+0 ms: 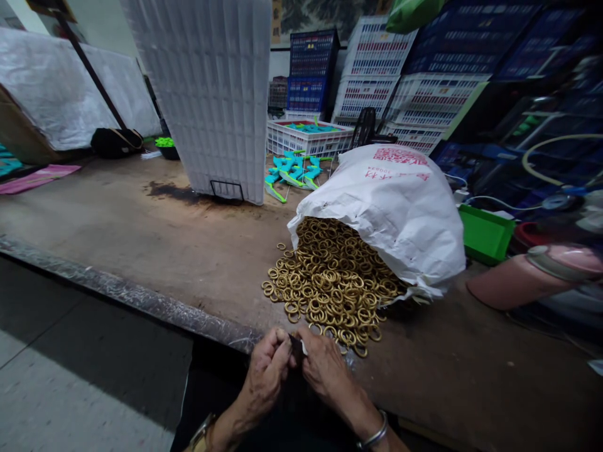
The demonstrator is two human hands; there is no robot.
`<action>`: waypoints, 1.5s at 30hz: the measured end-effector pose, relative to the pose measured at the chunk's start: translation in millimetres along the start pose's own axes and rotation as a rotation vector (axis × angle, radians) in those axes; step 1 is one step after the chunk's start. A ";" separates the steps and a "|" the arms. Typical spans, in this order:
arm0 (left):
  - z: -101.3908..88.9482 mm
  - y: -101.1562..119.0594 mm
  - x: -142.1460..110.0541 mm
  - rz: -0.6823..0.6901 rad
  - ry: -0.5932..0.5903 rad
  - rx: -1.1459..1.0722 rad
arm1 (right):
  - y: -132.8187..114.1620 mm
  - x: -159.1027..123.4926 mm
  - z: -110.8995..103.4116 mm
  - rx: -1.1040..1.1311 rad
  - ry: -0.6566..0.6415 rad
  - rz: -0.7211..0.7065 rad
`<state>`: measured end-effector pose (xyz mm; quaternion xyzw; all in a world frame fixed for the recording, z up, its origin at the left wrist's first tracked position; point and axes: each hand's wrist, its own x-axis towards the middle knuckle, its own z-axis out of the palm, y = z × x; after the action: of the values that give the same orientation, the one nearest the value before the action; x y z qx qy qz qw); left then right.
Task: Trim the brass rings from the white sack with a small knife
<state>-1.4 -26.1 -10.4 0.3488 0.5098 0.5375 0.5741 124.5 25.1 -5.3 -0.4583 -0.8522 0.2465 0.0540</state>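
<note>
At the front edge of the workbench, my left hand (269,363) is closed in a pinch, thumb against curled fingers. My right hand (326,365) is closed too and almost meets it. Between the two shows a small dark piece (296,346) with a pale bit by my right thumb; its kind I cannot make out. Just beyond my fingers lies a heap of brass-coloured rings (330,285). They spill from the mouth of a white woven sack (400,201) lying on its side, and some rings touch the bench close to my right hand.
A tall stack of translucent trays (211,100) stands on the wooden bench (117,238), left of the sack. Turquoise-and-green plastic parts (294,169) lie behind. At right are a green tray (485,233) and a pink bottle (532,276). Stacked crates (367,63) rise at the back.
</note>
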 end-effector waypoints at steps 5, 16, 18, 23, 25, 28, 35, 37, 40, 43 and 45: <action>-2.8 10.3 -17.4 -0.047 -0.083 0.021 | 1.0 11.7 -6.4 -0.130 0.040 0.092; -14.5 11.0 -7.2 -0.247 -0.108 -0.404 | -10.8 35.3 6.4 -0.327 0.131 0.119; -17.3 9.3 -7.2 -0.239 -0.093 -0.454 | -11.2 36.2 6.4 -0.338 0.136 0.128; -21.2 8.9 -4.3 -0.275 -0.129 -0.563 | -9.4 37.1 5.1 -0.308 0.177 0.147; -22.3 8.8 -2.5 -0.307 -0.136 -0.615 | -8.7 38.3 5.4 -0.316 0.170 0.139; -24.0 7.3 -0.6 -0.328 -0.103 -0.681 | -8.7 41.0 6.5 -0.325 0.154 0.137; -25.6 10.2 2.3 -0.319 -0.004 -0.649 | 2.6 45.1 6.6 -0.179 0.193 0.121; -23.4 11.9 5.0 -0.288 0.000 -0.570 | 9.2 45.1 3.6 -0.014 0.217 0.076; -16.3 12.2 10.2 -0.236 0.043 -0.407 | 15.7 42.7 -2.3 0.351 0.251 0.025; -7.9 9.5 15.6 -0.212 0.083 -0.273 | 14.9 37.3 -6.1 0.737 0.210 0.049; -3.8 7.2 18.7 -0.197 0.075 -0.219 | 10.6 32.2 -7.3 0.945 0.159 0.089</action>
<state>-8.8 -7.2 -8.3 0.2123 0.5009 0.5435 0.6392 116.4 58.7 -8.2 -0.4371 -0.6197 0.5730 0.3107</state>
